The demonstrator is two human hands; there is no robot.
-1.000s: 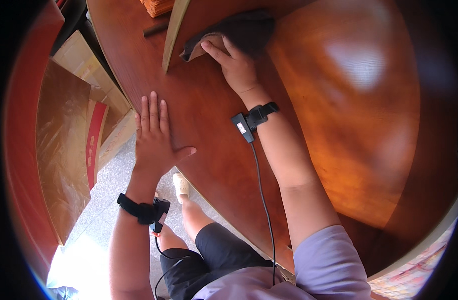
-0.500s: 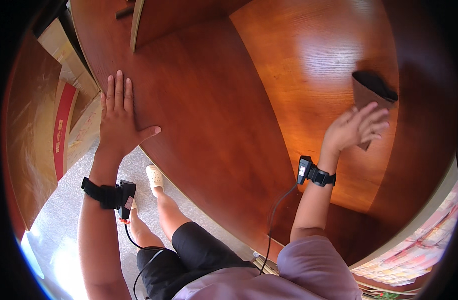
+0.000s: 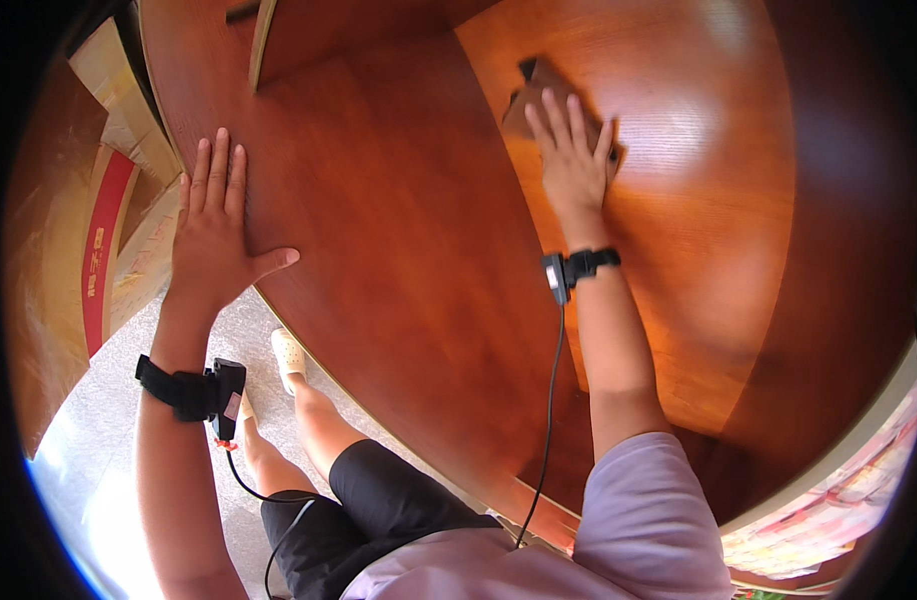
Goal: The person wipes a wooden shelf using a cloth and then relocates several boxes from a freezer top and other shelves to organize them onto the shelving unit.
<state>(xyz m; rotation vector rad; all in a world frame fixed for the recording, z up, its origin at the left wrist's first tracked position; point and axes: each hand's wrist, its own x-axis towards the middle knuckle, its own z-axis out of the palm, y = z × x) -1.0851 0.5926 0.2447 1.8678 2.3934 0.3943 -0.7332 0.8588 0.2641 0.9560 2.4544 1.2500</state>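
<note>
Across the surface and its lighter panel, right hand has swept left, fingers spread; left hand lies splayed by the edge (bracing, maybe). Brown cloth under the right fingers could bunch, since it's apparently pressed, not pinched. Long axis: upper-left to lower-right, dark corner pointing up-left.

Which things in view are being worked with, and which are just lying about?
In use:
folded brown cloth under the right hand
glossy reddish-brown wooden surface, left hand spread near its edge

Lying about:
brown cardboard with a red stripe
pink-and-white patterned material, lower right
</note>
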